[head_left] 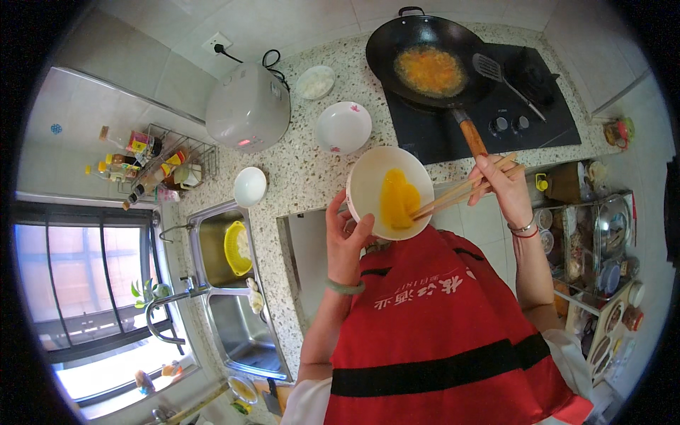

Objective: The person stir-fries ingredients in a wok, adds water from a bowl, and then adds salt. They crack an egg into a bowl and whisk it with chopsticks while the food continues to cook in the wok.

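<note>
The left hand [345,237] has its grip clamped on a white bowl [368,185] of beaten egg [398,199], held tilted above the near tabletop [304,170] edge. The right hand [504,185] grips wooden chopsticks [460,191], tips in the egg. A wok [428,60] sits far on the stove [496,113].

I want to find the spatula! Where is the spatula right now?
In the head view, the spatula lies at the upper right, its slotted head resting on the right rim of the black wok, on the stovetop.

Bare counter [304,170] between bowls [343,126], seemingly.
</note>
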Available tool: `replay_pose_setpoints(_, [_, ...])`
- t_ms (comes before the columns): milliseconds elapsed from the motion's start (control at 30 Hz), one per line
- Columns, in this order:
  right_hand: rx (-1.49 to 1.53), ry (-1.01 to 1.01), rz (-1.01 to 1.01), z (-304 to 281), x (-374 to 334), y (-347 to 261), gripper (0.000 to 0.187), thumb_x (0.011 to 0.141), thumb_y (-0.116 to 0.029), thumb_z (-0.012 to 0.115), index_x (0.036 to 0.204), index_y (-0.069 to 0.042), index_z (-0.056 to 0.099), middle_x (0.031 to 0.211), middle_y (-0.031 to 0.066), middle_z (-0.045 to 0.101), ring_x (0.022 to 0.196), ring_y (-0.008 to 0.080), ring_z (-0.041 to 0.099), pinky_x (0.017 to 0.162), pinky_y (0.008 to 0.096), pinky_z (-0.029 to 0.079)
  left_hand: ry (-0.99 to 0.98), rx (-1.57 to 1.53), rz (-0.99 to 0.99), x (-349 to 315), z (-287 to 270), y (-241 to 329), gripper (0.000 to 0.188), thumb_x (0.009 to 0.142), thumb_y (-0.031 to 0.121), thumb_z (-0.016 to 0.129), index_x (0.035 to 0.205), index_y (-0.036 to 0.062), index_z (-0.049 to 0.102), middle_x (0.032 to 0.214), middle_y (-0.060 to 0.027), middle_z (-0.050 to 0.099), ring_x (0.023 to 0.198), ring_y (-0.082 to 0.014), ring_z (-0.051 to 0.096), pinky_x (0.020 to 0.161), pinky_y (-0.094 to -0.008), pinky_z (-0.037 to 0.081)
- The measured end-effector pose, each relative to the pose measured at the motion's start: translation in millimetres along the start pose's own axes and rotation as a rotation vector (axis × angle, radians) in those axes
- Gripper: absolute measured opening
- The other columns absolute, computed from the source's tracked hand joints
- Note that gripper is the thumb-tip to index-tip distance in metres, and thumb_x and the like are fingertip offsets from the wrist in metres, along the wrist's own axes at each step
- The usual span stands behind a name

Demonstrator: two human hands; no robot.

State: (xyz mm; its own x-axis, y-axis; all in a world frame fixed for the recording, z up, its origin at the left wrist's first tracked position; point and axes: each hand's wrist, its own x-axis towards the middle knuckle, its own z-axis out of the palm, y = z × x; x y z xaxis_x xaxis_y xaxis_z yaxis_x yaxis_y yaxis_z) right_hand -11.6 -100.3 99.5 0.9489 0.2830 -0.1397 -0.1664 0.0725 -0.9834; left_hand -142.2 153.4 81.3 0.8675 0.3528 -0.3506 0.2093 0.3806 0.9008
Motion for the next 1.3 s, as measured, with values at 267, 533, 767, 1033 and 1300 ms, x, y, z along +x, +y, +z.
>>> replay_pose_setpoints(267, [-0.037, -0.003, -0.018, 3, -1, -2, 0.034, 0.094, -0.03, 0.056, 0.081, 0.001, 0.063, 0.067, 0.0079, 0.062, 0.054, 0.0154, 0.063, 0.049, 0.023, 0.051, -0.01, 0.016, -0.002, 0, -2, -4, 0.066, 0.085, 0.02, 0.066, 0.139, 0.0108, 0.029, 0.116, -0.0129, 0.052, 0.101, -0.021, 0.057, 0.075, -0.0326, 0.054])
replay_pose_setpoints(533, [0.0, 0.155, -0.092, 9, 3, 1, 0.034, 0.094, -0.03, 0.056, 0.081, 0.0, 0.063, 0.065, 0.0063, 0.062, 0.052, 0.0152, 0.062, 0.049, 0.0234, 0.049, -0.014, 0.04, 0.007, 0, -3, -4, 0.065, 0.085, 0.023, 0.064, 0.139, 0.0114, 0.029, 0.121, -0.0149, 0.052, 0.106, -0.0257, 0.057, 0.076, -0.0377, 0.055])
replay_pose_setpoints(767, [0.032, 0.039, -0.032, 3, 4, 3, 0.034, 0.094, -0.03, 0.056, 0.082, 0.001, 0.063, 0.068, 0.0072, 0.062, 0.051, 0.0164, 0.062, 0.049, 0.0234, 0.048, -0.017, 0.056, -0.002, 0, -5, -4, 0.065, 0.086, 0.022, 0.064, 0.139, 0.0112, 0.029, 0.119, -0.0143, 0.052, 0.104, -0.0254, 0.058, 0.076, -0.0376, 0.055])
replay_pose_setpoints(1033, [-0.037, 0.101, -0.076, 5, 7, 5, 0.033, 0.094, -0.029, 0.056, 0.081, 0.0, 0.062, 0.07, 0.008, 0.063, 0.052, 0.0159, 0.062, 0.048, 0.0221, 0.049, -0.009, 0.043, 0.001, 1, -4, -4, 0.065, 0.085, 0.022, 0.063, 0.139, 0.0117, 0.028, 0.12, -0.0138, 0.052, 0.107, -0.0256, 0.057, 0.078, -0.0388, 0.055])
replay_pose_setpoints(1300, [-0.045, 0.01, 0.0, 3, 6, 2, 0.033, 0.095, -0.03, 0.055, 0.082, 0.0, 0.063, 0.071, 0.0081, 0.063, 0.055, 0.0148, 0.063, 0.05, 0.0223, 0.05, -0.021, 0.068, -0.009, 3, -4, -3, 0.063, 0.086, 0.019, 0.062, 0.139, 0.0117, 0.029, 0.119, -0.0134, 0.052, 0.105, -0.0244, 0.057, 0.077, -0.0371, 0.055])
